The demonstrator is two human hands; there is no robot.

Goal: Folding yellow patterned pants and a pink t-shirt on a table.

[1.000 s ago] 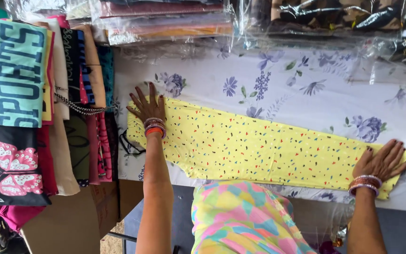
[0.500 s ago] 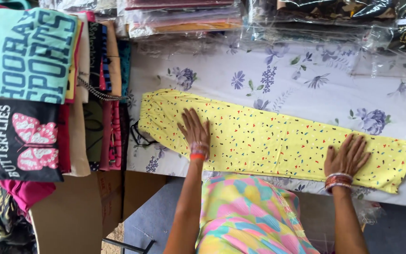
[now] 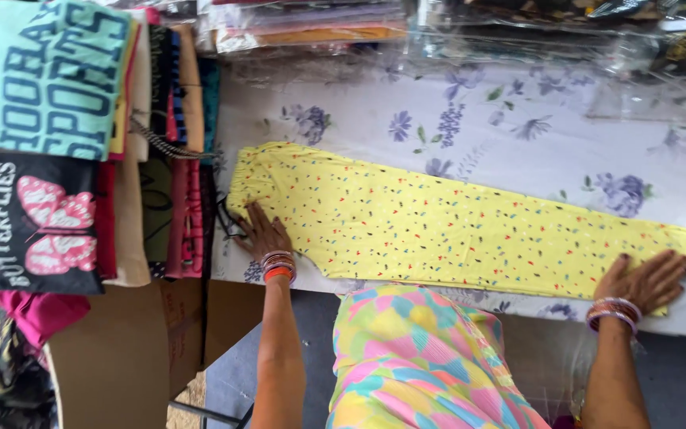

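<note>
A long yellow garment [image 3: 446,226] with small coloured specks lies flat across a white cloth with purple flowers [image 3: 518,135]. My left hand [image 3: 262,232] rests flat on the garment's near left corner, fingers spread, bangles at the wrist. My right hand [image 3: 646,282] lies flat on the garment's near right end, also with bangles. Neither hand grips anything.
Folded printed shirts [image 3: 41,151] hang in a stack at the left. Garments in clear plastic bags [image 3: 470,32] lie along the far side. A brown box [image 3: 121,349] stands below the shirts. My multicoloured dress [image 3: 414,357] fills the lower middle.
Both hands slid outward from the middle of the garment to its near corners, the left one toward the left end, the right one toward the right end.
</note>
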